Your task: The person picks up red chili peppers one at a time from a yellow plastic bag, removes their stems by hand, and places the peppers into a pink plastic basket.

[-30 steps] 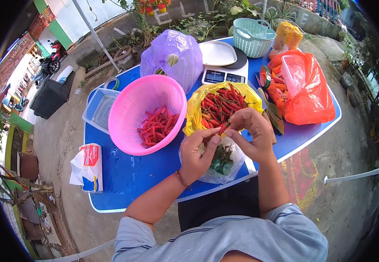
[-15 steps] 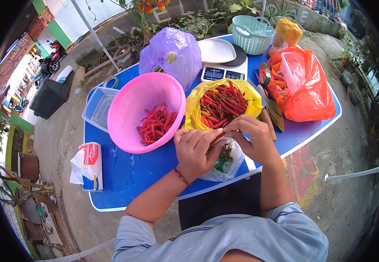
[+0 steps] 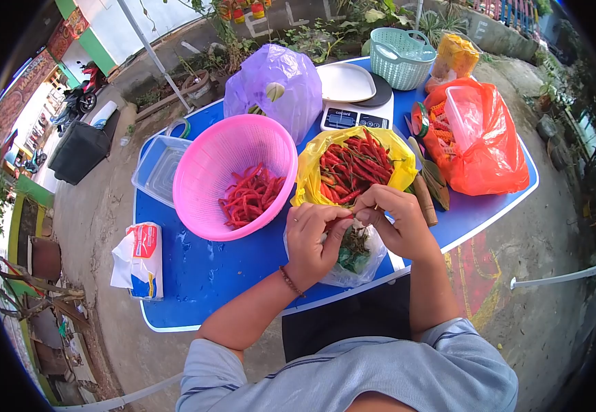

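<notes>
My left hand [image 3: 313, 239] pinches a red chili, which is mostly hidden behind the fingers. Thumb and fingertips of my right hand [image 3: 395, 221] are closed on the chili's other end, close to the left fingertips. Just beyond the hands, a yellow plastic bag [image 3: 309, 173] stands open, full of red chilies [image 3: 356, 165] with green stems. Under the hands lies a clear plastic bag [image 3: 373, 264] with green stem scraps [image 3: 355, 250] in it. To the left, a pink colander [image 3: 198, 161] leans tilted and holds a heap of red chilies [image 3: 251, 196].
On the blue table [image 3: 208, 278] are a tissue pack [image 3: 145, 257], a clear container [image 3: 164, 168], a purple bag [image 3: 274, 86], a kitchen scale [image 3: 356, 118], a green basket [image 3: 401, 65] and an orange bag [image 3: 493, 151]. A wooden handle [image 3: 424, 199] lies beside the yellow bag.
Both hands stay together at nearly the same spot. The chili between them shows less than before, as the fingers now cover more of it. The view has shifted slightly.
</notes>
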`<state>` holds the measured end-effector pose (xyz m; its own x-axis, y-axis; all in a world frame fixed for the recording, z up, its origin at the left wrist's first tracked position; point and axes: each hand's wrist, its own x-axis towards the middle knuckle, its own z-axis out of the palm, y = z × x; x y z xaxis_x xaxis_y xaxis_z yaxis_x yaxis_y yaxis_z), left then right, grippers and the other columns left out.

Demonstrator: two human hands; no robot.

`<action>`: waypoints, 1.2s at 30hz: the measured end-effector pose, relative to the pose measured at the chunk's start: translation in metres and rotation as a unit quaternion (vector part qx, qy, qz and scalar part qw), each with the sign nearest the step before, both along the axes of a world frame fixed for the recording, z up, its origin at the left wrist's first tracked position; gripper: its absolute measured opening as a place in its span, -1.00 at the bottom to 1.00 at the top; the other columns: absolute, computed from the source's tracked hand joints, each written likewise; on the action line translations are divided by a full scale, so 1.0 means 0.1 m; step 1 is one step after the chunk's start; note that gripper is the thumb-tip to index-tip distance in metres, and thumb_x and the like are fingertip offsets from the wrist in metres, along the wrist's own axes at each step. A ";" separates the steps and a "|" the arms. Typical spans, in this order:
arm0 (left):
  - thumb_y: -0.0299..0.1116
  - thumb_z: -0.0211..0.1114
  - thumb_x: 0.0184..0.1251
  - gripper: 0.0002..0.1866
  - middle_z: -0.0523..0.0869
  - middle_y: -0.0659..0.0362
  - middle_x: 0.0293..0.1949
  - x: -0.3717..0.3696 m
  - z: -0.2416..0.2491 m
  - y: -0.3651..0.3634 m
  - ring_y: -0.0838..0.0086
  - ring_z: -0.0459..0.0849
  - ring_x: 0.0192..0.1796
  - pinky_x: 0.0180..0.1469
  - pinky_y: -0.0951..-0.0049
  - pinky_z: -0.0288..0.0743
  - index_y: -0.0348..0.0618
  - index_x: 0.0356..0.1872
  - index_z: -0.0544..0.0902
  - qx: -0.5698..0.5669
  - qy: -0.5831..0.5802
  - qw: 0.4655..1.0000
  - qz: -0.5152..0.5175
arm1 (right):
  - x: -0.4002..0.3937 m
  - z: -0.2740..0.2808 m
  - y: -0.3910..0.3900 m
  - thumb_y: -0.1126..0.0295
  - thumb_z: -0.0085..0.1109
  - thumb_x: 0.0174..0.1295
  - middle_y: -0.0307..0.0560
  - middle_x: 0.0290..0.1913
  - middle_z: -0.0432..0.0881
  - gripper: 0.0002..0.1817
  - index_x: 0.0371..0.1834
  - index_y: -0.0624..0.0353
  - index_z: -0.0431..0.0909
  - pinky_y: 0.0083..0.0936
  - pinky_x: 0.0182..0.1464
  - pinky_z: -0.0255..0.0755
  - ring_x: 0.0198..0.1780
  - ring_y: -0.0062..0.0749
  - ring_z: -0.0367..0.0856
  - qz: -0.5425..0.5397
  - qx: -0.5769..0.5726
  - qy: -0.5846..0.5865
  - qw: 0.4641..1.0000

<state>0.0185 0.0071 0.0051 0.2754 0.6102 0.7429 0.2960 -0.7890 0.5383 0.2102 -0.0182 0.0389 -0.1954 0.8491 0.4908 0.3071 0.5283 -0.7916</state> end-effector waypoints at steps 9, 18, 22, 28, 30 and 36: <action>-0.43 0.43 0.44 -0.89 0.75 0.18 -0.23 0.00 -0.07 -0.04 0.46 0.65 -0.26 -0.23 0.49 0.50 -0.21 -0.11 0.73 -0.139 -0.076 0.985 -0.072 | 0.03 -0.01 -0.01 0.78 0.26 0.22 -0.05 -0.32 0.66 -0.85 -0.23 0.35 0.61 -0.48 -0.27 0.56 -0.32 -0.36 0.70 0.020 0.009 0.027 0.999; -0.53 0.34 0.47 -0.82 0.79 0.09 -0.14 0.07 -0.17 0.02 0.39 0.74 -0.18 -0.13 0.46 0.57 -0.25 0.02 0.70 -0.117 -0.145 0.980 -0.064 | 0.10 0.05 -0.04 0.62 0.48 0.13 -0.11 -0.34 0.72 -0.87 -0.30 0.28 0.70 -0.46 -0.25 0.57 -0.32 -0.39 0.72 0.024 0.028 -0.021 0.999; -0.54 0.32 0.50 -0.73 0.78 0.06 -0.03 0.05 -0.23 0.01 0.47 0.73 0.00 0.03 0.50 0.54 -0.30 0.15 0.58 -0.109 -0.136 0.982 -0.070 | 0.12 0.07 -0.05 0.57 0.55 0.09 -0.10 -0.34 0.72 -0.83 -0.30 0.27 0.71 -0.47 -0.24 0.58 -0.33 -0.39 0.72 0.029 0.019 -0.032 0.999; -0.51 0.40 0.45 -0.67 0.82 0.06 -0.02 -0.02 -0.14 0.01 0.38 0.72 0.02 0.19 0.39 0.46 -0.25 0.16 0.57 -0.018 -0.005 1.000 -0.002 | 0.03 0.14 -0.08 0.60 0.51 0.12 -0.07 -0.32 0.73 -0.83 -0.22 0.28 0.75 -0.51 -0.23 0.60 -0.32 -0.39 0.74 -0.048 0.028 -0.008 0.998; -0.50 0.43 0.41 -0.64 0.82 0.07 0.01 -0.04 -0.11 0.01 0.33 0.71 0.01 0.22 0.32 0.43 -0.22 0.17 0.57 0.000 0.021 1.000 0.009 | 0.02 0.10 -0.06 0.63 0.48 0.13 -0.06 -0.29 0.75 -0.82 -0.20 0.29 0.76 -0.50 -0.22 0.61 -0.29 -0.38 0.76 -0.037 0.055 -0.019 0.998; -0.35 0.50 0.33 -0.50 0.69 0.02 0.20 -0.02 -0.11 0.03 0.22 0.60 0.16 0.29 0.21 0.33 -0.15 0.25 0.55 0.084 0.019 0.995 0.044 | 0.07 0.04 -0.05 0.72 0.41 0.11 -0.02 -0.25 0.80 -0.80 -0.20 0.32 0.76 -0.48 -0.17 0.66 -0.22 -0.32 0.82 -0.049 0.116 -0.038 0.991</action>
